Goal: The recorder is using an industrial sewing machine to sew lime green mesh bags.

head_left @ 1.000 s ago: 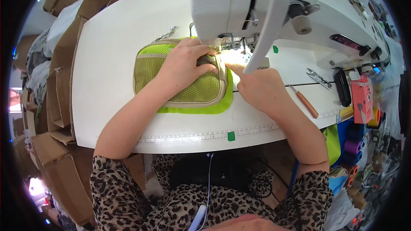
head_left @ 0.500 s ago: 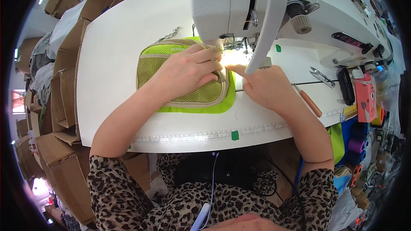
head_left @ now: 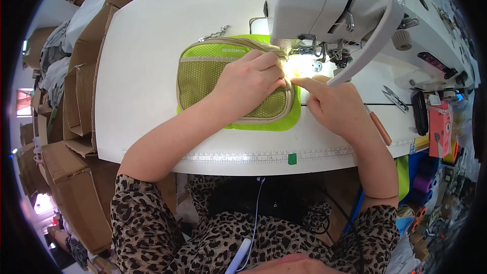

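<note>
A flat mesh pouch in olive and lime green, with beige piping and a zipper, lies on the white table under the sewing machine head. My left hand rests across its right half, fingers curled and pressed together on the pouch's right edge. What lies under those fingertips is hidden. Just right of that edge is my right hand, its index finger stretched out to touch the piping and its thumb held apart. The other fingers are partly folded out of sight. A bright lamp glare covers the spot beside both fingertips.
The white sewing machine fills the upper right. Thread snips, a wooden-handled tool, a black case and a pink box lie to the right. A measuring tape runs along the front edge. Cardboard boxes stand left.
The whole view has shifted, so machine, pouch and hands appear farther right. The left fingers are drawn closer together, and more of the pouch's top panel shows. The right index finger stays at the edge.
</note>
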Demonstrator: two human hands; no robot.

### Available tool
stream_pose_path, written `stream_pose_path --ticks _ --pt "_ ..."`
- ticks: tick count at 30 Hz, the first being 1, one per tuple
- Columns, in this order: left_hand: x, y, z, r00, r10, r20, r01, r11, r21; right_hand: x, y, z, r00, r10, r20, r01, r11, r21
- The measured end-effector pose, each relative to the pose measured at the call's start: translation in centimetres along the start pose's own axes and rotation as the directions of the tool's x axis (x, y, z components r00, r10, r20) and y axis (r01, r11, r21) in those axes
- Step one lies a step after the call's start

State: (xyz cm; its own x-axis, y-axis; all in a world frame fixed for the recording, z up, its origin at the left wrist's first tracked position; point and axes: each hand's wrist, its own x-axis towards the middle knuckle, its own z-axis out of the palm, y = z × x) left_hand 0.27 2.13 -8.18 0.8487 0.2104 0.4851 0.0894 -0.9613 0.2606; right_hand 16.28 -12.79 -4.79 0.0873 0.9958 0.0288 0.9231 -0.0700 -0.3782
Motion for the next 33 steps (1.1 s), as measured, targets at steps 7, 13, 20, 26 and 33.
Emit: stream_pose_path --ticks 7,13,20,26,33 --pt "0.3 -0.1 -0.9 0.999 -0.038 0.034 0.040 0.997 -0.061 0.1 -0.2 0.3 0.998 0.029 0.058 -0.027 0.999 -0.041" --pt "0.7 -0.2 -0.5 0.998 -0.055 0.019 0.056 0.997 -0.048 0.2 0.7 1.2 1.000 0.025 0.018 -0.024 0.998 -0.064" --pt "0.9 -0.8 -0.5 0.998 -0.061 0.023 0.061 0.997 -0.036 0.6 0.5 1.2 0.998 0.022 -0.054 -0.023 1.000 -0.017" --pt "0.9 -1.8 -0.7 0.997 -0.057 0.051 0.062 0.993 -0.096 0.8 0.4 1.6 0.995 -0.048 -0.086 0.042 0.997 -0.064" --pt "0.7 -2.2 -1.0 0.998 -0.050 0.034 0.053 0.995 -0.080 1.0 -0.5 1.5 0.999 0.021 -0.042 -0.022 0.999 -0.029"
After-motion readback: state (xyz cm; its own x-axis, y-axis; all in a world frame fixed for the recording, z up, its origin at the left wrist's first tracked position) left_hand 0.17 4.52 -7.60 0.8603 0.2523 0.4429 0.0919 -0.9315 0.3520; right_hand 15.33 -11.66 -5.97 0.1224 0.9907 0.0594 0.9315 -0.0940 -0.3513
